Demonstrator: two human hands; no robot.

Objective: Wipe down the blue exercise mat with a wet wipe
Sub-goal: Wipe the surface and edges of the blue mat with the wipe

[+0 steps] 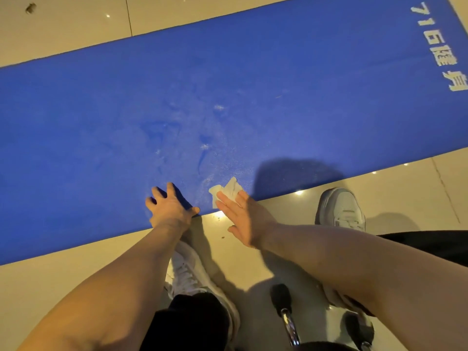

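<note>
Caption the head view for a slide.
Right hand presses crumpled white wet wipe on near edge of blue exercise mat; left hand rests alongside.

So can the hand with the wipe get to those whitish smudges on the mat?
Probably yes: the right hand presses the wipe just short of the smudges, with only bare mat between.

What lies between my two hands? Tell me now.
In the head view, only a bare strip of the blue exercise mat separates the left hand from the right hand pressing the crumpled white wipe.
</note>
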